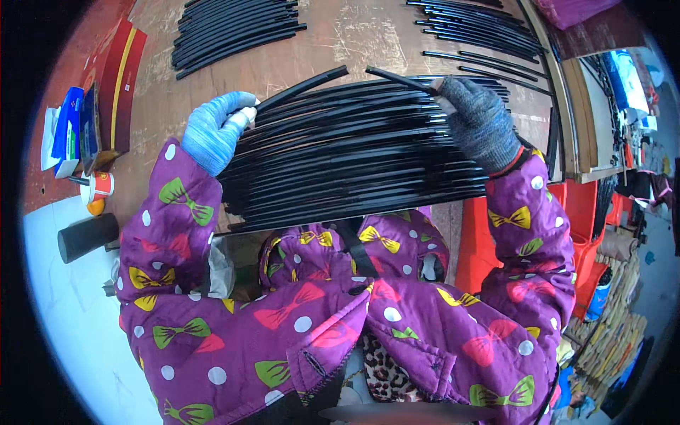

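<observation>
Both of my hands are raised above a wide layer of long black rods or tubes [340,156] lying side by side on the wooden table. My left hand [216,131], in a light blue glove with bare fingertips, pinches a thicker black tube [304,86] that slants up to the right. My right hand [478,120], in a dark grey glove, grips a thinner black rod [397,78] whose tip points up to the left. A small gap separates the two tips. The gripped ends are hidden by my fingers.
Two more bundles of black rods, a left one [237,32] and a right one [482,28], lie at the table's far side. A red box [117,85], a blue carton [69,134] and a paper cup [99,185] stand at the left. Red plastic bins [474,244] sit below right.
</observation>
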The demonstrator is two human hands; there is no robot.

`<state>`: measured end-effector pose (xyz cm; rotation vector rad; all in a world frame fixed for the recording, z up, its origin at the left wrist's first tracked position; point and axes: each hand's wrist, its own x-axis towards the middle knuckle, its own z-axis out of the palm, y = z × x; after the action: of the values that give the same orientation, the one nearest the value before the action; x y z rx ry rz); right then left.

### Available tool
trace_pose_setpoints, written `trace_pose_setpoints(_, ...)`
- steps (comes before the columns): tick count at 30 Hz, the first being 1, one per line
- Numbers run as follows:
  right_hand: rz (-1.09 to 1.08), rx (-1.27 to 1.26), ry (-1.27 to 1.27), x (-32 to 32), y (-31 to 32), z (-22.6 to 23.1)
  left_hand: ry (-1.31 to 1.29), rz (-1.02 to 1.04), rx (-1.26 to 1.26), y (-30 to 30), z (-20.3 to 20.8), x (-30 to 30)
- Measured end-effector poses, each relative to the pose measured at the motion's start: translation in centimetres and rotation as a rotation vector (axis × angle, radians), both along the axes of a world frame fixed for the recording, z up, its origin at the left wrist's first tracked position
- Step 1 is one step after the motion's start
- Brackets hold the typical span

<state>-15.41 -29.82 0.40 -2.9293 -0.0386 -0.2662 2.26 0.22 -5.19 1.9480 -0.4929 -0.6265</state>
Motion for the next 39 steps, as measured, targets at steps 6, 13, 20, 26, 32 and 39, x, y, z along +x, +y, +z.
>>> trace_pose_setpoints(6,0.030,0.092,-0.028,-0.8,1.6,0.0,-0.040,-0.093,-0.018,-0.2,1.2,-1.6)
trace_pose_setpoints(13,0.227,0.038,0.028,-1.1,2.1,0.4,-0.530,-0.405,0.095,-1.5,1.8,-3.2)
trace_pose_setpoints(20,-0.055,-0.143,-0.317,-3.2,-3.9,0.8,-0.410,-0.343,0.072,-2.3,3.2,-4.3)
trace_pose_setpoints(26,-0.554,-0.140,-0.499,-13.1,-12.1,-1.4,-0.301,-0.359,0.148,-4.2,4.3,-4.8)
trace_pose_setpoints(32,-0.835,0.587,-0.388,-14.8,-8.1,-2.9,-0.328,-0.516,0.244,-8.4,3.9,-6.6)
trace_pose_setpoints(39,-0.872,0.587,-0.691,-13.9,-6.8,-5.0,-0.257,-0.512,0.479,-9.4,4.2,-1.8)
